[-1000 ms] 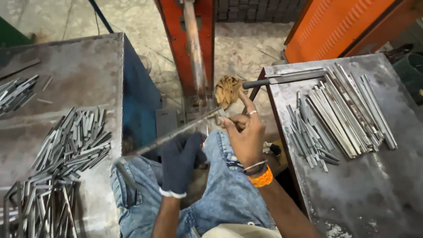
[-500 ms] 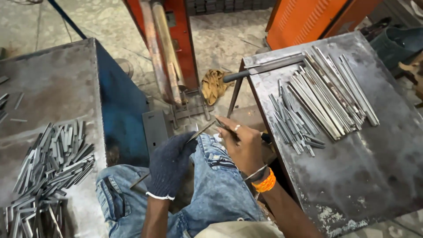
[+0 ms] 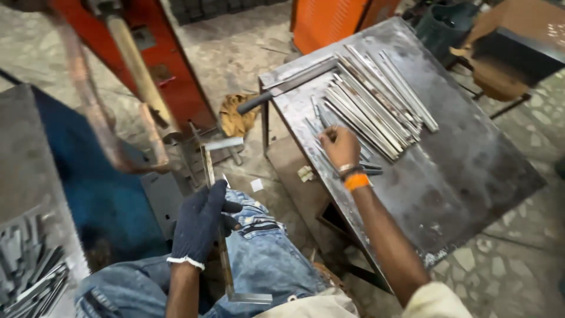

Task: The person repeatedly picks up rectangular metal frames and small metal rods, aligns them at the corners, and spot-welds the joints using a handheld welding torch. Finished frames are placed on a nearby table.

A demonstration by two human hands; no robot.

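The right hand has left the lap and now reaches onto the metal desk, its bare fingers curled on the pile of flat metal strips lying there. The gloved left hand is clenched around a thin angle bar, held nearly upright over the jeans. More cut pieces lie at the lower left.
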